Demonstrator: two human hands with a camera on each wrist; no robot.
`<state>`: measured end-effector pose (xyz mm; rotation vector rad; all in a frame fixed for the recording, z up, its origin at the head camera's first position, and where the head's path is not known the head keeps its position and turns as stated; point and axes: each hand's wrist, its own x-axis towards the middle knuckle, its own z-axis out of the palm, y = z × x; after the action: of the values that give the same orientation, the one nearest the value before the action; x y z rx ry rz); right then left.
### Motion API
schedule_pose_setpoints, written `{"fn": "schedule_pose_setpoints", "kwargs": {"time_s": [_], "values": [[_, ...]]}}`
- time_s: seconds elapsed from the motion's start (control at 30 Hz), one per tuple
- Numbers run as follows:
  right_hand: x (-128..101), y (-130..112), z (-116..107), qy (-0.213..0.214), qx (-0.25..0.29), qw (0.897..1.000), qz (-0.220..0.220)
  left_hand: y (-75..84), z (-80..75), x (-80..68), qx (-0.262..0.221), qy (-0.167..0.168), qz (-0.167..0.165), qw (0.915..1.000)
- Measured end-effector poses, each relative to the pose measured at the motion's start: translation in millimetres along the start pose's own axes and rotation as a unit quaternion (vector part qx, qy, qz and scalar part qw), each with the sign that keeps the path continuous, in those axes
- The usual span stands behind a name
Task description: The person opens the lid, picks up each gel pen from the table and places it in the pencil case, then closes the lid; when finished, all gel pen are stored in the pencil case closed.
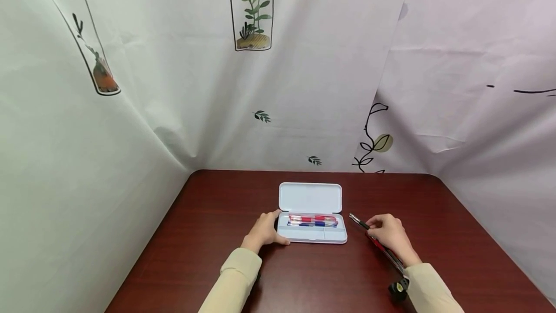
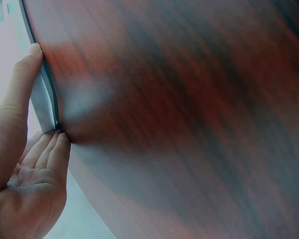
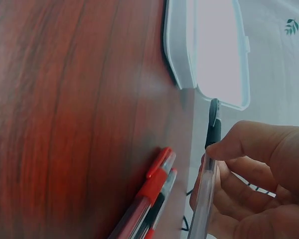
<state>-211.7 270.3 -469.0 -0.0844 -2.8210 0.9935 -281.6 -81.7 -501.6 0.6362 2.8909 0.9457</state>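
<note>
White fabric printed with plants and vases (image 1: 182,76) surrounds a dark red-brown wood-grain table (image 1: 321,274) with rounded far corners. On the table sits a pale blue-white rectangular pencil case (image 1: 299,235), its matching flat lid (image 1: 310,197) opened out at the back. Red clear-ended pens (image 1: 312,218) and blue clear-ended pens (image 1: 310,224) lie lengthwise across the rear of the base; their exact count is hard to tell. The front strip, split by a low divider, shows bare.

Left of the case, the left hand (image 1: 263,230), in a cream sleeve (image 1: 236,274), grips its left end, thumb on the front edge and fingers at the end and back corner. To the right, well apart from the left one, the right hand (image 1: 391,233) pinches a clear-barrelled pen with a black grip (image 3: 204,194) between thumb and fingers, raised and pointing toward the case without touching it. Below that hand, on the table, a red-capped clear pen (image 3: 152,186) lies just beside a black-and-clear pen (image 3: 156,211).
</note>
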Motion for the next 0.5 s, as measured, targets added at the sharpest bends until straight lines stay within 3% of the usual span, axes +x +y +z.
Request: {"fn": "schedule_pose_setpoints", "kwargs": {"time_s": [0.5], "values": [[5, -17, 7, -0.013, 0.008, 1.000, -0.006, 2.0, -2.1, -2.1, -0.004, 0.001, -0.003, 1.0000]]}}
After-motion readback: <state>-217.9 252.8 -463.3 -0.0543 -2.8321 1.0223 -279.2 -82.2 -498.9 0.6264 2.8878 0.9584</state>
